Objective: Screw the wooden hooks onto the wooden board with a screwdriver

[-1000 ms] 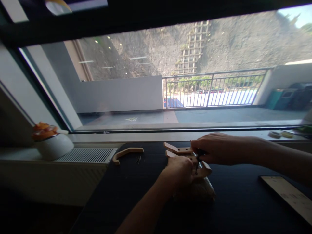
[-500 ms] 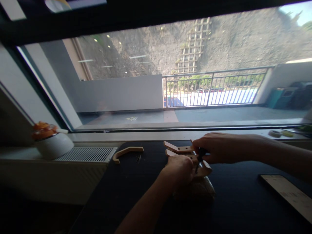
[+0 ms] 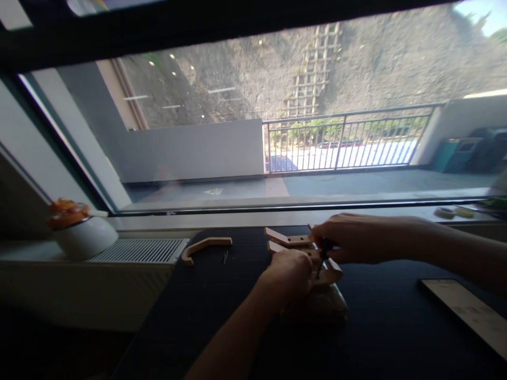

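Note:
My right hand (image 3: 348, 237) is closed around the dark handle of a screwdriver (image 3: 325, 248), its shaft slanting down to a curved wooden hook (image 3: 331, 274). My left hand (image 3: 291, 270) is closed on that hook from the left, fingertips mostly hidden. Just behind it lie two more bent wooden pieces: a far one (image 3: 299, 240) with two dark holes, and a nearer one (image 3: 277, 247) partly covered by my left hand. Under the hook sits a clear plastic bag (image 3: 330, 302); its contents are hard to make out.
Left on the dark table (image 3: 198, 306) rest another curved wooden hook (image 3: 208, 242) and several thin screws or nails (image 3: 225, 256). A flat framed panel, perhaps a tablet (image 3: 463, 311), lies at right. The window sill holds tape rolls (image 3: 444, 213); a white pot (image 3: 85, 237) stands left.
The view has shifted slightly. Both hands keep nearly the same places, the screwdriver still upright at the hook; no thing has been picked up or let go.

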Demonstrator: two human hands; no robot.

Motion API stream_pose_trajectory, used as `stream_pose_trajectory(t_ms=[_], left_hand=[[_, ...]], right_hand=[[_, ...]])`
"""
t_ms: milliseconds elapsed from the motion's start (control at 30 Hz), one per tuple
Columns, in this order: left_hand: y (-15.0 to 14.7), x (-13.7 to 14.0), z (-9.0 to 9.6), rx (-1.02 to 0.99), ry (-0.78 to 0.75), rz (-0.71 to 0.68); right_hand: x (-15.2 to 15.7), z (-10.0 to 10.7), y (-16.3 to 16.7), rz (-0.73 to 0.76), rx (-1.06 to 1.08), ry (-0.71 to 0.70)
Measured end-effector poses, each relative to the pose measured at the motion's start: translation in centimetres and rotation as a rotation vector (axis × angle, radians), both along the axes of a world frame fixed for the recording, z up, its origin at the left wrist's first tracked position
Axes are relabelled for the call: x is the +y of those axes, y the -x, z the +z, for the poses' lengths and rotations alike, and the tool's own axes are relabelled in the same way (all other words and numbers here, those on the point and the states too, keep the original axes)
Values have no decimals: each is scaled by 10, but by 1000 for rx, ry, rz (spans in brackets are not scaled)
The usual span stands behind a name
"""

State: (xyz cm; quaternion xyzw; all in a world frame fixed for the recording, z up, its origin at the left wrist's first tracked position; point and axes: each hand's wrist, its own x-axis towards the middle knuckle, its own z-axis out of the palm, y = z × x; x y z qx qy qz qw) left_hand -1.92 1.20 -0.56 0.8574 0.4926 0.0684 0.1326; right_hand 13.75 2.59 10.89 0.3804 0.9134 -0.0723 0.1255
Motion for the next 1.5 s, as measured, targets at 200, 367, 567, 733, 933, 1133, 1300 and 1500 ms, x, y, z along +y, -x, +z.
stream_pose_trajectory(t_ms=[200, 367, 567, 733, 933, 1133, 1300, 1500], left_hand=[[0, -1, 4, 30, 42, 30], [0, -1, 6, 23, 43, 11], [0, 0, 4, 36, 46, 17], [0, 1, 2, 29, 31, -2], [0, -1, 4, 31, 31, 2], [-1, 0, 4, 27, 27, -2], [-1, -1, 4, 20, 33, 6], [-1, -2, 8, 10, 44, 11]], right_hand=[[1, -2, -4, 5, 39, 47], [3, -3, -4, 1, 30, 38], [5, -5, -9, 1, 49, 57], [8, -5, -7, -9, 54, 48], [8, -4, -3, -33, 27, 66], [5, -1, -1, -9, 42, 43], [4, 0, 2, -14, 19, 39], [1, 2, 4, -3, 10, 29]])
